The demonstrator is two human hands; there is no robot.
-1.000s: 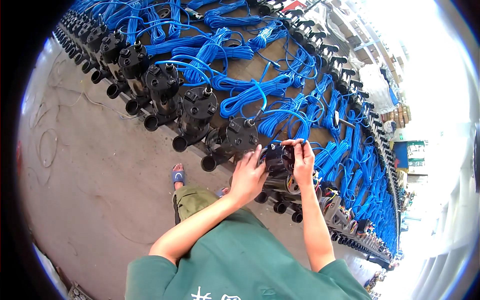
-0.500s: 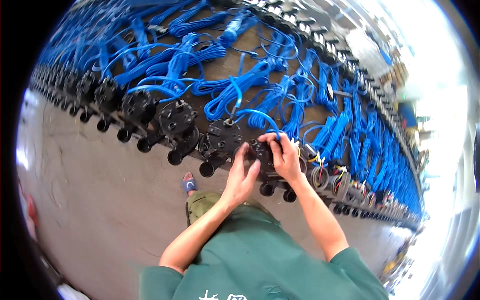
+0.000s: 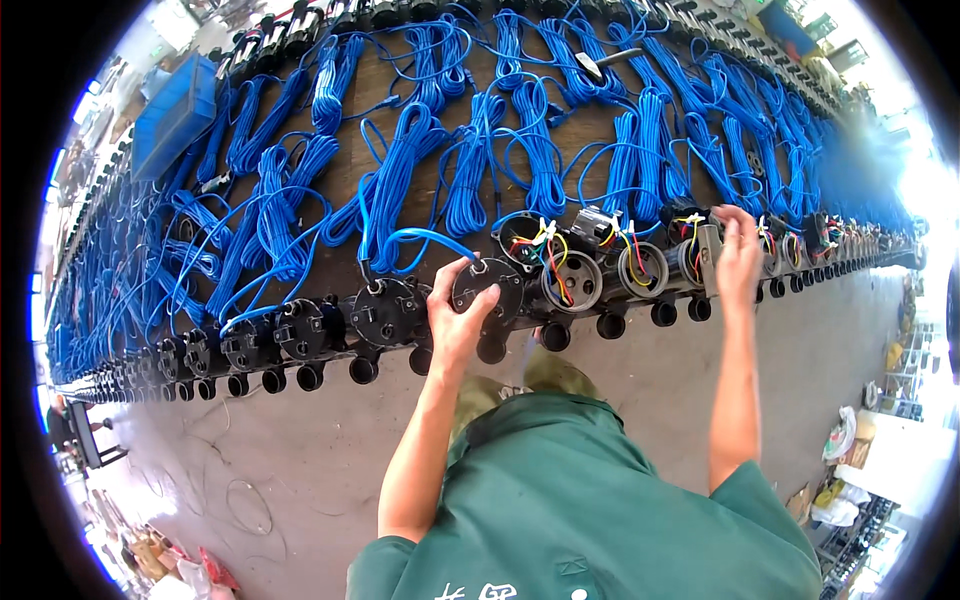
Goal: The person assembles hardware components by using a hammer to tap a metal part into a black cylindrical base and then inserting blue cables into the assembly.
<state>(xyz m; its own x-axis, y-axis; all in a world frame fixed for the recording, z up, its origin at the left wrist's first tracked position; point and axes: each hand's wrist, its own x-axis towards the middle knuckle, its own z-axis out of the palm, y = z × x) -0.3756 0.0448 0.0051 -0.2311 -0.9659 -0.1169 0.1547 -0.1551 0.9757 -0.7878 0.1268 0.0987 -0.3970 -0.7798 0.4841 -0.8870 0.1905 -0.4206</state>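
My left hand [image 3: 455, 315] is closed around the edge of a round black motor end cap [image 3: 487, 288], thumb across its front. A blue cable [image 3: 430, 235] arches out of the cap's top. To its right sits an open grey motor housing [image 3: 572, 282] with red, yellow and white wires coming out. Farther right, my right hand [image 3: 738, 258] is raised with its fingers extended, beside an upright grey metal block [image 3: 708, 260]. No grip on that block can be made out. Immediately left of my left hand is another capped motor [image 3: 385, 312].
Coiled blue cable bundles [image 3: 480, 165] cover the brown table [image 3: 345, 165]. Along its near edge runs a row of black capped motors [image 3: 310, 328] on the left and open, wired housings [image 3: 645, 270] on the right. A blue crate [image 3: 175, 115] stands at the far left.
The view has turned and shifted toward the right. Both hands were together at a black cap; now my right hand is away to the right, while my left hand stays on a cap.
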